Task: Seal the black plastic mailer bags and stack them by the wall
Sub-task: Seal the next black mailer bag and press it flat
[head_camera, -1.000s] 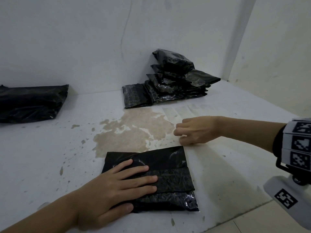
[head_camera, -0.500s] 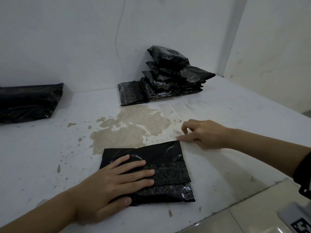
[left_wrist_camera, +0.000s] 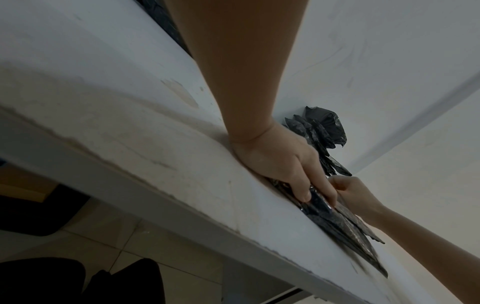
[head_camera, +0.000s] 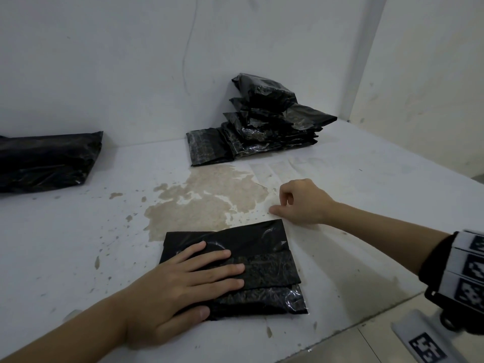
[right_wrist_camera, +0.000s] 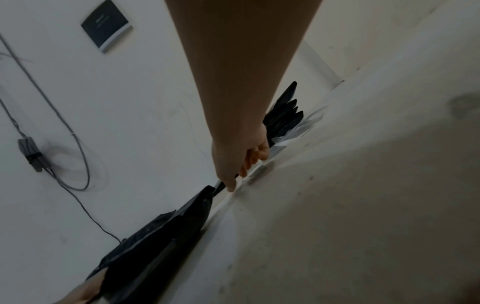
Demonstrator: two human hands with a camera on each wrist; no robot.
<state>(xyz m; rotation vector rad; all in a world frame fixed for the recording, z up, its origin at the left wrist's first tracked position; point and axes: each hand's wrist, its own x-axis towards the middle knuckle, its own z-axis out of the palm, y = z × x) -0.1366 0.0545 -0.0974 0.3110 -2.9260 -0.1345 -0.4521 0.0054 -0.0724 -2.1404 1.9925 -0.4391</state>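
Note:
A black mailer bag [head_camera: 264, 260] lies flat near the table's front edge, its flap folded over. My left hand [head_camera: 188, 284] presses on its left half with straight, spread fingers; the left wrist view shows this hand [left_wrist_camera: 283, 164] flat on the bag [left_wrist_camera: 345, 230]. My right hand [head_camera: 301, 203] is just beyond the bag's far right corner. Its fingers are curled and its thumb tip touches the table, and I see nothing held in it. A stack of black bags [head_camera: 269, 124] leans against the back wall.
A larger black bag [head_camera: 44, 161] lies at the far left by the wall. Thin clear strips [head_camera: 275, 171] lie on the table in front of the stack, beside a brown worn patch [head_camera: 204, 203]. The table edge [head_camera: 340, 334] runs close on the front right, with tiled floor below.
My right hand has drawn a little away from the bag's far right corner, and its index finger has curled in. The left hand stays pressed on the bag.

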